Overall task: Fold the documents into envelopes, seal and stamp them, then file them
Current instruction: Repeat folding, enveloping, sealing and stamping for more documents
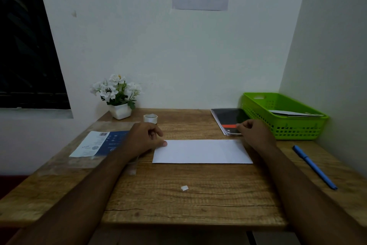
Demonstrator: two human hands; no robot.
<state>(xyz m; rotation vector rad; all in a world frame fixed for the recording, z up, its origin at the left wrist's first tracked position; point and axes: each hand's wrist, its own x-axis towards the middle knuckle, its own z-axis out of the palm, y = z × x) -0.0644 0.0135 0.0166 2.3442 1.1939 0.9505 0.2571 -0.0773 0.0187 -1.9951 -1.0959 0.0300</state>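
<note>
Envelope (pixel 202 151), white, lies flat on the desk (pixel 178 201) between both hands. Left hand (pixel 145 137) is at its far-left corner, fingers curled in, thumb tip on the paper. Right hand (pixel 256 135) is at the far-right corner, fingers curled; can't tell if it pinches anything. Tape roll (pixel 150 118) sits just beyond the left hand, black notebook (pixel 228 117) just beyond the right. Green basket (pixel 297 127) and blue pen (pixel 314 167) lie right of the right hand.

Dim, even light with a cool cast leaves the window (pixel 29 46) black and only soft shadows on the desk (pixel 198 195), the envelope (pixel 202 151) its palest patch. Wide-angle bending tilts the walls (pixel 158 46) at the edges, and detail is soft and grainy.
</note>
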